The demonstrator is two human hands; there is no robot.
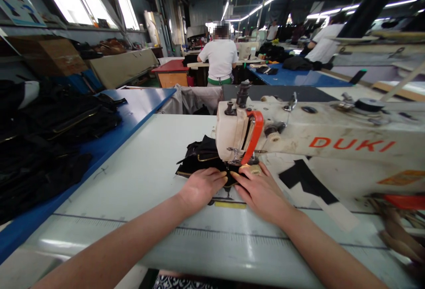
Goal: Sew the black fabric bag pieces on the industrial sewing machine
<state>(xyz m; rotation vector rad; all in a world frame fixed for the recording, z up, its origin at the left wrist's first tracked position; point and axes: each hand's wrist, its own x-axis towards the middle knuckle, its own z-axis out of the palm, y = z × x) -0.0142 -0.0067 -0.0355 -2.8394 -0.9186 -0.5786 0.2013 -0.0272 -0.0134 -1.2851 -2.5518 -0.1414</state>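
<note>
A black fabric piece [202, 154] with a gold zipper lies bunched under the head of a white sewing machine [232, 134]. My left hand [203, 188] rests on its near edge, fingers stretched towards the needle area. On the other side of the needle, my right hand [260, 190] has its fingers spread, with the index fingertip on the fabric close to the left fingertips. The needle and presser foot are mostly hidden behind the fingers and the machine head. An orange lever guard [254, 136] runs down the front of the head.
Black cut scraps and pale paper [308, 180] lie under the machine arm. A blue table [136, 103] at left bears piled black garments [66, 121]. The pale worktable [126, 169] has a printed ruler line. A person in a white shirt [219, 54] sits ahead.
</note>
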